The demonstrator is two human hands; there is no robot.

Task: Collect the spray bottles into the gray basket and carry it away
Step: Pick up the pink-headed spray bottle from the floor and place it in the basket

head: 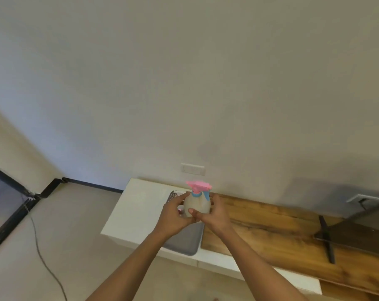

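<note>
**Both hands on a spray bottle above the gray basket**

A person's two hands cup a pale spray bottle [196, 204] with a pink head and a blue collar and trigger, holding it upright between them. The left hand [175, 216] curls round the bottle's left side, its fingertips reaching the upper body. The right hand [214, 213] wraps the right side, its thumb lying across the lower front of the bottle. The two hands touch each other below the bottle.

Directly beneath and behind the hands sits the gray basket [184, 242], resting on a white cabinet [138, 209]; a perforated wall of the basket shows just left of the left hand's fingers. A small pink object peeks out inside the basket beside the left hand, too hidden to identify. To the right of the right hand runs a wooden top [271, 231], with a dark stand [327, 240] farther right. Beyond the hands, a wall plate [193, 169] is set in the plain wall. Well to the left of the left forearm, a cable [43, 259] trails across the floor.
</note>
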